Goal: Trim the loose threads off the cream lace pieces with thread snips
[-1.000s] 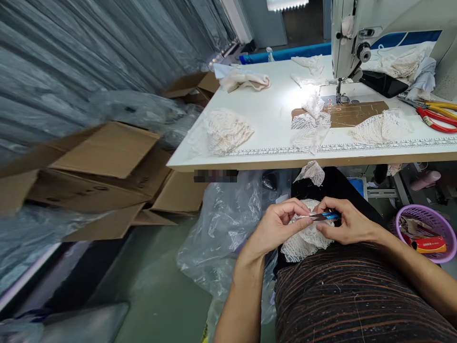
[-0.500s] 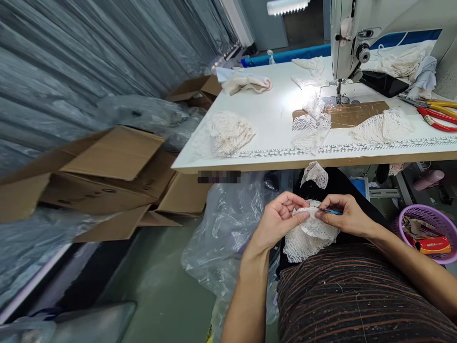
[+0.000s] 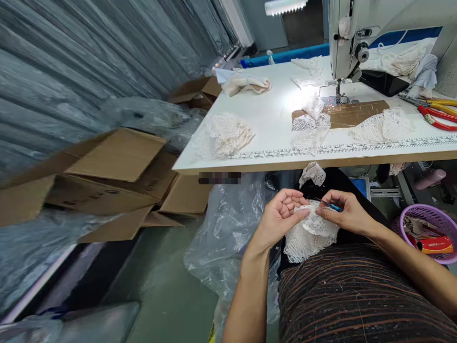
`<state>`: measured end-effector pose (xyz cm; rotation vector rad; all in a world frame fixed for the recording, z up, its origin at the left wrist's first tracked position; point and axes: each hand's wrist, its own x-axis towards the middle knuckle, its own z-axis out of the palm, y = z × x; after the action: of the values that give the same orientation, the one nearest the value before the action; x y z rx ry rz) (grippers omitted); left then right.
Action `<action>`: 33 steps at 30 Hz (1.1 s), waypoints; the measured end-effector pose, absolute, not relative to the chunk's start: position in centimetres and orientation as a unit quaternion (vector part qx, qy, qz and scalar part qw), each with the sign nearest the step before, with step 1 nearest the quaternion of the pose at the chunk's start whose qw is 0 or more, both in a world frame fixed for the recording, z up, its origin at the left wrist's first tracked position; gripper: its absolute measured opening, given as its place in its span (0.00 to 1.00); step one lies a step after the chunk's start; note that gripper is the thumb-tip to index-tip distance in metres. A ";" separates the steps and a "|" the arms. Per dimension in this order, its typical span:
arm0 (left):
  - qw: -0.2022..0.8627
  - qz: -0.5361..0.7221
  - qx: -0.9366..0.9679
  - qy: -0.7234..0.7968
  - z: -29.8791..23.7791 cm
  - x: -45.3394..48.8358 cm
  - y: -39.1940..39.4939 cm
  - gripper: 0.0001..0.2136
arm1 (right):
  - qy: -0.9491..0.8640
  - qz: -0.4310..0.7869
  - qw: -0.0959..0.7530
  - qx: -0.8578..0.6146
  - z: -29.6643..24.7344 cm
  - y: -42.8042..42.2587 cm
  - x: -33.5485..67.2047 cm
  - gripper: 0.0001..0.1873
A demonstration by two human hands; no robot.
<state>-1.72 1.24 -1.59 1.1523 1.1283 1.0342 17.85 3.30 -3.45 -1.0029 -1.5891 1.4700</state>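
Observation:
Over my lap, my left hand [image 3: 283, 214] pinches the upper edge of a white lace piece [image 3: 310, 238] between thumb and fingers. My right hand [image 3: 344, 212] is closed around a small blue-handled tool [image 3: 333, 207] with a thin dark tip. That tip points left at the top edge of the lace, close to the left fingertips; whether it touches is too small to tell. Most of the tool's handle is hidden in the fingers. Just beyond both hands, a smaller lace scrap [image 3: 312, 175] hangs below the table edge.
Ahead stands a white sewing table [image 3: 271, 128] with a sewing machine [image 3: 339, 43], lace pieces [image 3: 230, 136] and red-handled pliers [image 3: 439, 119]. A purple basket [image 3: 403, 228] sits at the right. Open cardboard boxes [image 3: 114, 157] and clear plastic [image 3: 221, 228] lie to the left.
My right hand has shifted slightly, and the tool's tip now sits a little higher, above the lace edge. The left hand keeps its pinch on the lace.

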 end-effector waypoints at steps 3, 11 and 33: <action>0.518 0.469 0.509 0.503 -2.2 -1.6 1.0 0.19 | -0.655 0.520 0.368 -0.406 -3.8 3.2 18.2 0.12; 0.465 0.455 0.583 0.487 -1.1 -2.2 -1.5 0.23 | -0.636 0.603 0.322 -0.359 -3.1 1.9 18.3 0.14; 0.461 0.541 0.468 0.525 -5.5 2.3 6.3 0.15 | -0.678 0.382 0.437 -0.452 -2.8 5.1 19.2 0.11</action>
<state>2.28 6.26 -5.54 1.1515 1.2914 1.3299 19.16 5.14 -2.83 -1.1238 -1.6854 0.9495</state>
